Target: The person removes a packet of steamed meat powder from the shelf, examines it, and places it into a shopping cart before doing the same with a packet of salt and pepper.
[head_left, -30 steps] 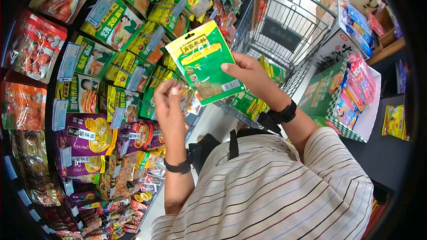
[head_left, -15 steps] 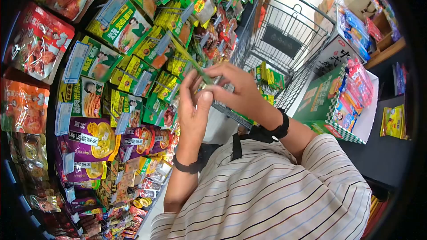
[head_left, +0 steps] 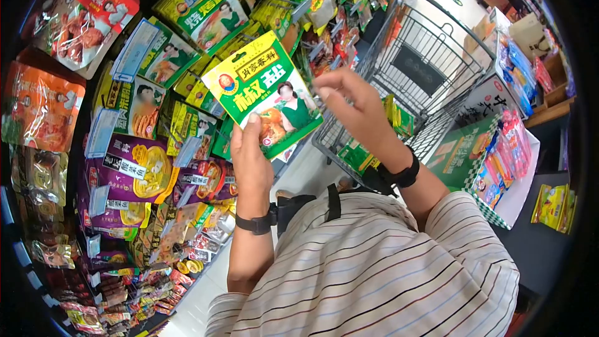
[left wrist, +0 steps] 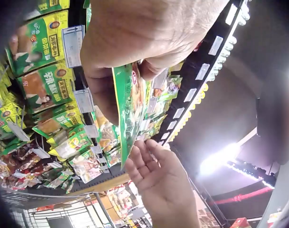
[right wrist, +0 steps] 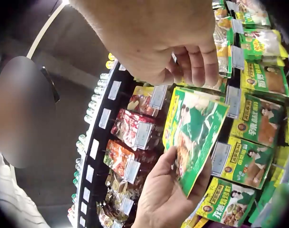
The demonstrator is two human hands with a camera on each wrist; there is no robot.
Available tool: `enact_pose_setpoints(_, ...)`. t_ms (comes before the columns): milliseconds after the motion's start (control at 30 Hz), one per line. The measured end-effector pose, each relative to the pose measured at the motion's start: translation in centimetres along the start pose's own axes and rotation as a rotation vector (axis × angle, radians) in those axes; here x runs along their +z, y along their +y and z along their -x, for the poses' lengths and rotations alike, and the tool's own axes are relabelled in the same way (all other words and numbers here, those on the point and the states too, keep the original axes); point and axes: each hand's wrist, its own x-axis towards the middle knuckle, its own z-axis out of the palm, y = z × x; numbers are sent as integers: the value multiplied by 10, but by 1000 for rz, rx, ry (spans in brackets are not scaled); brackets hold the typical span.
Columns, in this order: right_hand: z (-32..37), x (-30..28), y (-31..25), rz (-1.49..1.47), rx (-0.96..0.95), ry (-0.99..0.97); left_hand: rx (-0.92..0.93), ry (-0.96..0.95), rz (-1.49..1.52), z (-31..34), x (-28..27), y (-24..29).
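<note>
My left hand (head_left: 251, 161) holds a green and yellow seasoning packet (head_left: 265, 84), thumb on its front and fingers behind it. The printed front, with a picture of food and a figure in green, faces up at the head camera. In the left wrist view the seasoning packet (left wrist: 131, 102) shows nearly edge-on. Just off the packet's right edge is my right hand (head_left: 357, 103), its fingers loosely bent with nothing in them. The right wrist view shows the left hand (right wrist: 166, 197) gripping the lower part of the packet, below the right hand (right wrist: 168, 47).
Hanging packets with price tags (head_left: 132, 50) fill the shelf on the left, including purple packets (head_left: 140, 168). A wire shopping cart (head_left: 430, 56) ahead holds several green packets (head_left: 398, 115). To the right stand a checkered box (head_left: 499, 175) of pink packs and a yellow pack (head_left: 551, 205).
The right hand first held the packet back side up; both hands then turned it edge-on. Now the left hand holds it front side up, and the right hand has let go.
</note>
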Motion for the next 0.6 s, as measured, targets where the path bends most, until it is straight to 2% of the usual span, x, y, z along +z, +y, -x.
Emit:
enact_pose_setpoints(100, -11, 2, 11, -154, 107, 21, 17, 20, 7, -2, -7, 4)
enact_pose_setpoints(300, -20, 23, 7, -408, 283, -185, 47, 24, 23, -1, -10, 8)
enact_pose_setpoints(600, -28, 43, 10, -475, 306, -215, 55, 25, 52, -1, -20, 12)
